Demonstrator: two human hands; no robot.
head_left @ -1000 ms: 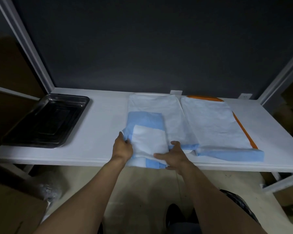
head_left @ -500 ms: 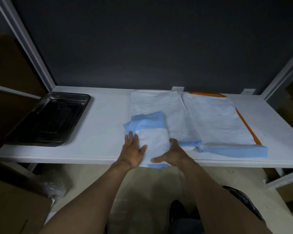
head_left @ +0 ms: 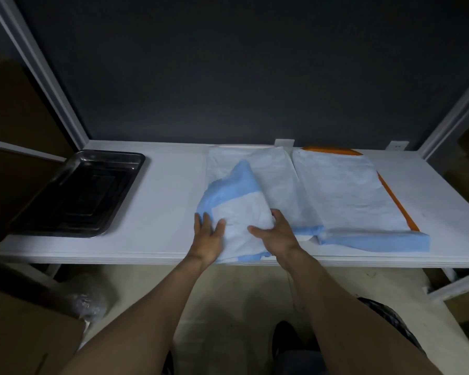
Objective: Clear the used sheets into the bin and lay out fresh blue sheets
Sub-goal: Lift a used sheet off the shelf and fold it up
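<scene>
Folded blue-and-white sheet (head_left: 241,209) sits at the desk (head_left: 168,212) front edge, near the middle, on top of a pale flat sheet (head_left: 271,171). Left hand (head_left: 209,235) lies flat on its left side, fingers straight. Right hand (head_left: 278,234) grips its right edge, thumb on top, fingers curled over the fold. Second sheet (head_left: 341,193) lies just right of it, over an orange mat (head_left: 397,204). Metal tray (head_left: 79,190) is far left on the desk, well apart.
</scene>
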